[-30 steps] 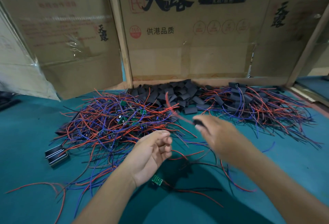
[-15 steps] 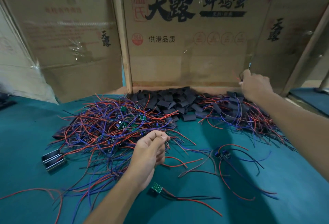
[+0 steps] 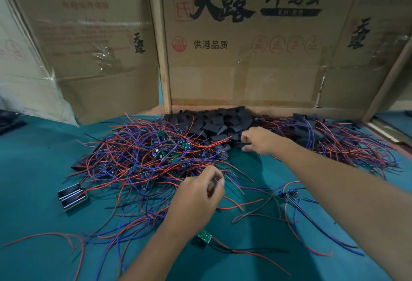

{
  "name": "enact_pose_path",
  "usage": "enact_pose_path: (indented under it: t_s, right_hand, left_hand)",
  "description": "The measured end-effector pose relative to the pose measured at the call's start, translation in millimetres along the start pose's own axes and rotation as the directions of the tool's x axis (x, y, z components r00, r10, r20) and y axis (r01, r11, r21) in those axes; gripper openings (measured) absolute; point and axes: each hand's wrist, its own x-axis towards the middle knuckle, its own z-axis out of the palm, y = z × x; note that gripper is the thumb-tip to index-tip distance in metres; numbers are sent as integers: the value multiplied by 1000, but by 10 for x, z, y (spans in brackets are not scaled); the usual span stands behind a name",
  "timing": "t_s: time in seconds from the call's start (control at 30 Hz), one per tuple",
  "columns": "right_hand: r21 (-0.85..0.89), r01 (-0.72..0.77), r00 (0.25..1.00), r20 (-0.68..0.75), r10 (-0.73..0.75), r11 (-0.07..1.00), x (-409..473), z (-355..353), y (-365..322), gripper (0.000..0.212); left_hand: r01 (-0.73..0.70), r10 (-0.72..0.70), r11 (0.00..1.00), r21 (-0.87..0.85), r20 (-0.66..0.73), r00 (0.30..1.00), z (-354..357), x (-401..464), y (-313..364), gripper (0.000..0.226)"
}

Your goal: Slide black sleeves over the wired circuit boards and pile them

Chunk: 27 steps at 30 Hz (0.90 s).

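Note:
A tangle of red and blue wired circuit boards covers the left middle of the green table. Behind it lies a heap of loose black sleeves. Sleeved boards are piled at the far right. My right hand reaches to the front edge of the sleeve heap and pinches a black sleeve between thumb and fingers. My left hand hovers at the near edge of the tangle, fingers curled and blurred among the wires; whether it holds one is unclear.
A bare green board with its wires lies near me, and another wired board lies under my right forearm. Two black rectangular parts sit at the left. Cardboard walls close off the back.
My right hand has come back from the sleeved pile at the far right to the sleeve heap in the middle. My left hand has moved forward into the edge of the tangle.

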Motion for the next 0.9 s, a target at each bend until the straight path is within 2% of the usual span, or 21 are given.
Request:
enact_pose_path:
  t_s: [0.13,0.23,0.33,0.4,0.43,0.5,0.6,0.67,0.7,0.73,0.77,0.83,0.9]
  right_hand:
    - [-53,-29,992,-123,22,998,-144,-73,-92,27]
    - [97,-63,950,-298,90,993,-472,-254,-326,27]
    - [331,50,897,-431,103,942,-1021,-283,-722,20]
    - [396,142,893,-447,55,907,-1410,-199,-1002,25]
    - [426,156,903,-428,46,891,-1559,-139,-1103,27]
    - [528,169,919,-390,61,832,-1739,-13,-1199,26]
    - [776,183,946,-306,106,603,-1844,68,-1201,17]
    - [927,167,974,-208,91,335,-1871,74,-1145,11]
    - [977,136,987,-147,61,163,-1871,84,-1110,14]
    - [997,78,997,-78,19,-5,-1871,106,-1077,24]
    - [992,16,1000,-19,-23,-128,-1868,135,-1045,38]
    - [973,-44,997,30,-64,-226,-1865,168,-1007,53]
    - [972,-37,998,25,-55,-231,-1858,192,-991,52]
  left_hand:
    - [1,0,999,51,-28,1000,-1,6,-11,11]
    - [30,-28,996,89,-22,999,13,12,-33,6]
    - [119,-121,991,64,31,992,27,32,-44,55]
    - [107,-109,993,47,35,993,45,35,-25,78]
    - [75,-77,995,60,37,996,56,29,4,78]
    - [-14,11,994,111,31,999,55,4,82,62]
    - [-87,85,987,137,17,996,43,-8,125,50]
    - [-90,87,991,102,36,996,44,-17,128,53]
    - [-102,98,991,84,45,994,49,-23,129,55]
    - [-117,114,991,64,52,992,51,-34,133,58]
    - [-132,130,990,42,55,990,51,-42,141,61]
    - [-166,164,986,24,70,984,45,-51,158,63]
    - [-198,190,978,68,106,976,22,-38,146,66]
